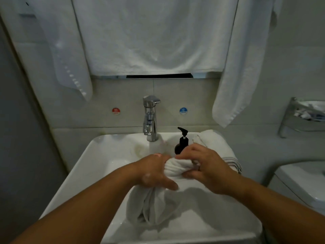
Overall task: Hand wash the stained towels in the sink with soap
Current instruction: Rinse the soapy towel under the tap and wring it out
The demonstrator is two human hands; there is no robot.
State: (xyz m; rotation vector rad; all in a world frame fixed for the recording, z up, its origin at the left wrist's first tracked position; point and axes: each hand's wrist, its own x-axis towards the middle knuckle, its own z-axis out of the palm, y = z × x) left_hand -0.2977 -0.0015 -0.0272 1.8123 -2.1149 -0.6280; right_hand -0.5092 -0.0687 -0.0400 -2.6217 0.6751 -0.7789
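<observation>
**Scrubbing a towel over the sink**

Both hands grip a bunched white towel (175, 169) above the white sink (84, 166). The left hand (154, 170) and right hand (204, 166) clench the fold between them, likely to rub out a stain. A black soap pump bottle (182, 143) stands just beyond.
</observation>
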